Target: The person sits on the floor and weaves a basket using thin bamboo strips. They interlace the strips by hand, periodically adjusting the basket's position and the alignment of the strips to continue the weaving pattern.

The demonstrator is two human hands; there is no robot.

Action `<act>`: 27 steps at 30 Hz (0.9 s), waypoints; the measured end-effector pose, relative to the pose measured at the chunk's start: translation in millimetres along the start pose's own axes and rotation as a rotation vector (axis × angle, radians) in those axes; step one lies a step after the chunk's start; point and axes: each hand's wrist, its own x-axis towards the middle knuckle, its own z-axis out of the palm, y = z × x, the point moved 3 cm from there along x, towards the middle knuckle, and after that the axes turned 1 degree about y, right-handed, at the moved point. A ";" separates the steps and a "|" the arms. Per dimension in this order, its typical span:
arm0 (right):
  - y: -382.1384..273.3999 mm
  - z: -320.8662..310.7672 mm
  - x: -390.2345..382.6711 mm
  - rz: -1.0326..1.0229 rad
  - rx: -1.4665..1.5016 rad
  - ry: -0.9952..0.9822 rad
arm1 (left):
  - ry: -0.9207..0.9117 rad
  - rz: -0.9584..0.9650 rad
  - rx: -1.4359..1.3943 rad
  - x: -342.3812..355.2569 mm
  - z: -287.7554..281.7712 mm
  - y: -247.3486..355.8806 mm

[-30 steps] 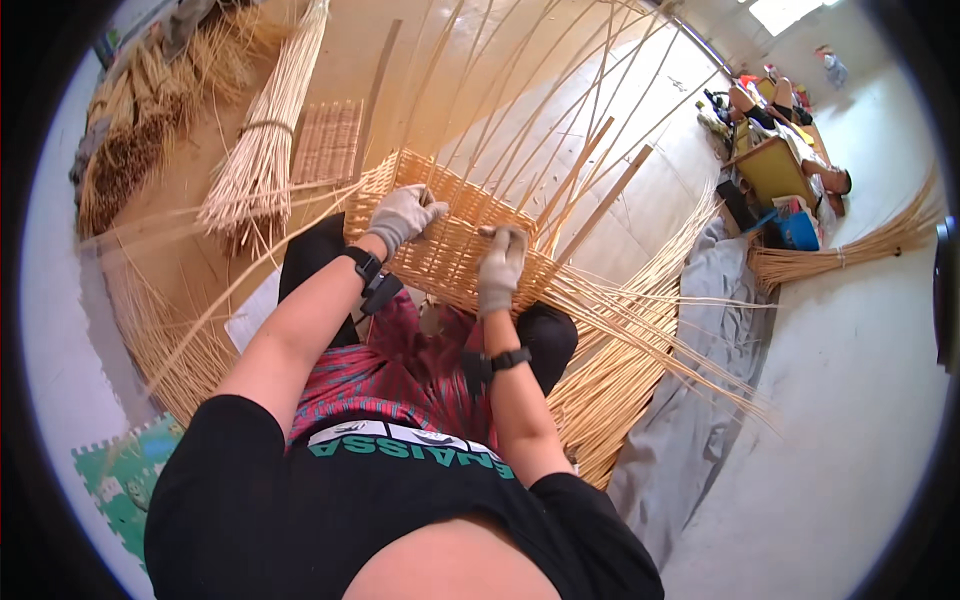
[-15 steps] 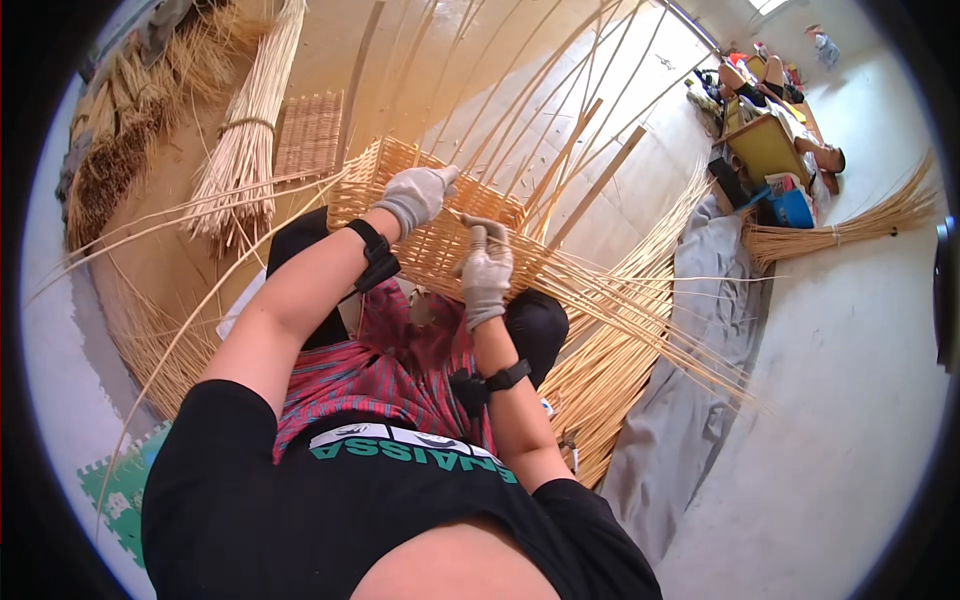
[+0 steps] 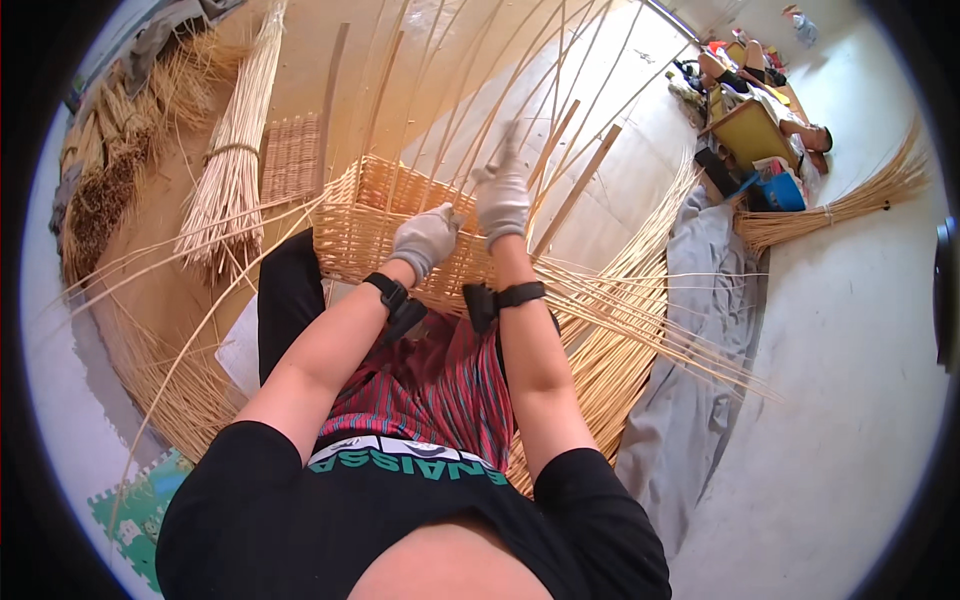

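Observation:
A half-woven wicker basket [image 3: 350, 240] rests across my lap, with long thin upright stakes [image 3: 440, 110] fanning out from its far side. My left hand [image 3: 425, 240], in a pale work glove, is closed on the basket's near wall at the rim. Just to its right, my gloved right hand [image 3: 502, 195] is raised at the basket's right end among the stakes. Its fingertips point upward and are smeared by motion, so I cannot tell whether a strand is between them. Loose weaving strands [image 3: 640, 320] stick out from the basket's right end, and a few more trail off to the left.
A tied bundle of pale canes [image 3: 232, 165] and a flat woven panel [image 3: 291, 160] lie at the far left. More canes [image 3: 600, 360] lie on grey cloth [image 3: 700, 300] at right. Farther right are a tied bundle [image 3: 840, 215] and a blue container [image 3: 780, 188]. Another person sits far right.
My right hand has gone from the basket's near wall up and away among the stakes. My left hand has moved slightly right and nearer along the rim. The basket has tipped so its inside shows more.

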 end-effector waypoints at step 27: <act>164.7 -136.7 -55.9 0.339 0.360 0.210 | -0.010 0.382 -0.456 -11.0 67.3 35.8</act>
